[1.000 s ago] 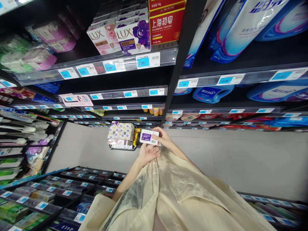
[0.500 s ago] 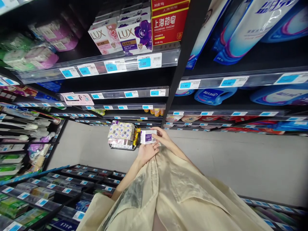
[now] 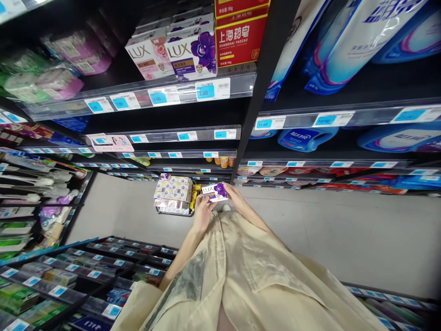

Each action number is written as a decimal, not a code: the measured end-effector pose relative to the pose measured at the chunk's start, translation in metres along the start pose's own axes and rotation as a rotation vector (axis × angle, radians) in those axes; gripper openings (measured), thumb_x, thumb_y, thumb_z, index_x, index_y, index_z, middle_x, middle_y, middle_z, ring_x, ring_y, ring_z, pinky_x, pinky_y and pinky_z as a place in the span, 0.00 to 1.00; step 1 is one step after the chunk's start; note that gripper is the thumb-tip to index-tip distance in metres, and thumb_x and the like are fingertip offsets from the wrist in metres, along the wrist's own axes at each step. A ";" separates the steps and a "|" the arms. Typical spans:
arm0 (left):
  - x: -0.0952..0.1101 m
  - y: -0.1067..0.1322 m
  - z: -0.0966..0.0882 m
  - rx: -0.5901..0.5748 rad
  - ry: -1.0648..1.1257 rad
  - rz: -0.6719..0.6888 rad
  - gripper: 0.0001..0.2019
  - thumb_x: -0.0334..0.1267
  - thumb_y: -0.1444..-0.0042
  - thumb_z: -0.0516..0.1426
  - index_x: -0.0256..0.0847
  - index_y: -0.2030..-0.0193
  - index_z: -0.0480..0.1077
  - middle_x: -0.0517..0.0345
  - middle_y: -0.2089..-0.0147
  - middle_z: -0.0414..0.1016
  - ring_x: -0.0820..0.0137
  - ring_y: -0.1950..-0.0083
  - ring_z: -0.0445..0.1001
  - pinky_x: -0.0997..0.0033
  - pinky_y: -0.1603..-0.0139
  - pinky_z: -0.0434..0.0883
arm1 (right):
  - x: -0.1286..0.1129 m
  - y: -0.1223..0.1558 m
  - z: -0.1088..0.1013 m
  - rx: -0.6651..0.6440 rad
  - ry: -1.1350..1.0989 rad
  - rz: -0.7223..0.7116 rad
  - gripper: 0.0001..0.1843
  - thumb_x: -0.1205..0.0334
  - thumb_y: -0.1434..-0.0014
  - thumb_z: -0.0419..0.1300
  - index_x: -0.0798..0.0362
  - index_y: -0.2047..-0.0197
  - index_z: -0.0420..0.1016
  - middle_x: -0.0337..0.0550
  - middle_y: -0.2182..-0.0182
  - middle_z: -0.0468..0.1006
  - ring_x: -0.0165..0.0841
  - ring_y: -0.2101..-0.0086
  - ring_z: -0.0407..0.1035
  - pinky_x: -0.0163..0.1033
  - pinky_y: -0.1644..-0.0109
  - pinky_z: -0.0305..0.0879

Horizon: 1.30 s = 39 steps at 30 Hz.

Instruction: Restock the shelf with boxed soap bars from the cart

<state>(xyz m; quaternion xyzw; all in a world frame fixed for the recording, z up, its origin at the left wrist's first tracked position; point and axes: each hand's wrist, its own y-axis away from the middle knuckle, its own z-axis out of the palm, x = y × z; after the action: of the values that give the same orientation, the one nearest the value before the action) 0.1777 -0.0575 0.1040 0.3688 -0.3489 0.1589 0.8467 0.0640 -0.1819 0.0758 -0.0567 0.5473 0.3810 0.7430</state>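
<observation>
A white and purple LUX soap box [image 3: 215,192] is held between both hands in front of my body, its front with the purple flower facing up. My left hand [image 3: 203,212] grips its left end, fingers closed along the near edge. On the right end, my right hand [image 3: 234,193] pinches the box near the flower. Just left of my hands, a dark basket [image 3: 175,213] is heaped with several soap boxes [image 3: 173,189] and some yellow packs [image 3: 195,195].
Ahead, a shelf holds LUX boxes [image 3: 191,53] and red soap boxes [image 3: 241,39] above price tags. Blue detergent bottles [image 3: 306,138] fill the right shelves. Grey floor [image 3: 310,225] runs between the shelving, and low racks [image 3: 86,271] stand at the lower left.
The soap box has been turned from its printed back to its flowered front. My left hand has moved from below the box to hold its left end.
</observation>
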 end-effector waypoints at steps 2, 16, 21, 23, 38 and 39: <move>0.001 -0.002 -0.004 0.012 -0.080 0.020 0.24 0.49 0.52 0.76 0.45 0.60 0.69 0.57 0.50 0.80 0.65 0.47 0.79 0.64 0.44 0.77 | -0.001 0.001 -0.001 0.017 0.019 -0.003 0.33 0.26 0.43 0.67 0.49 0.58 0.82 0.45 0.61 0.87 0.44 0.57 0.76 0.45 0.49 0.72; 0.075 -0.010 -0.010 -0.318 -0.539 0.116 0.23 0.37 0.52 0.78 0.40 0.48 0.82 0.46 0.55 0.87 0.62 0.53 0.85 0.70 0.52 0.77 | -0.002 0.008 0.002 0.028 0.049 -0.093 0.30 0.25 0.45 0.69 0.45 0.63 0.85 0.45 0.63 0.86 0.47 0.62 0.78 0.48 0.57 0.75; 0.138 -0.006 0.014 -0.322 -0.524 0.224 0.26 0.35 0.55 0.79 0.48 0.50 0.79 0.54 0.58 0.86 0.60 0.58 0.86 0.68 0.59 0.79 | -0.012 0.016 0.006 -0.073 -0.004 -0.069 0.32 0.26 0.47 0.71 0.46 0.57 0.87 0.50 0.64 0.88 0.47 0.66 0.81 0.48 0.63 0.75; 0.176 -0.007 0.027 -0.276 -0.504 0.346 0.25 0.39 0.53 0.78 0.52 0.48 0.78 0.55 0.56 0.86 0.59 0.57 0.86 0.65 0.59 0.80 | -0.014 0.018 0.007 -0.072 -0.017 -0.076 0.33 0.26 0.48 0.71 0.47 0.56 0.87 0.52 0.63 0.89 0.46 0.67 0.82 0.47 0.64 0.74; 0.410 -0.051 0.145 -0.362 -0.451 1.055 0.28 0.46 0.52 0.79 0.39 0.49 0.78 0.48 0.49 0.84 0.53 0.35 0.80 0.53 0.28 0.74 | -0.007 0.041 -0.016 0.124 -0.081 -0.155 0.29 0.30 0.50 0.74 0.48 0.62 0.87 0.50 0.68 0.88 0.43 0.70 0.79 0.45 0.66 0.71; 0.416 -0.054 0.151 -0.368 -0.463 1.048 0.26 0.43 0.50 0.79 0.38 0.49 0.77 0.47 0.50 0.84 0.53 0.36 0.80 0.53 0.28 0.73 | -0.006 0.041 -0.018 0.134 -0.088 -0.160 0.29 0.30 0.50 0.75 0.48 0.62 0.87 0.50 0.67 0.88 0.43 0.70 0.78 0.44 0.66 0.71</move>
<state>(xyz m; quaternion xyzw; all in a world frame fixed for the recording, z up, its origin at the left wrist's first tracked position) 0.4284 -0.2003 0.4437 0.0200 -0.6813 0.4076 0.6077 0.0235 -0.1649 0.0877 -0.0337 0.5321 0.2851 0.7965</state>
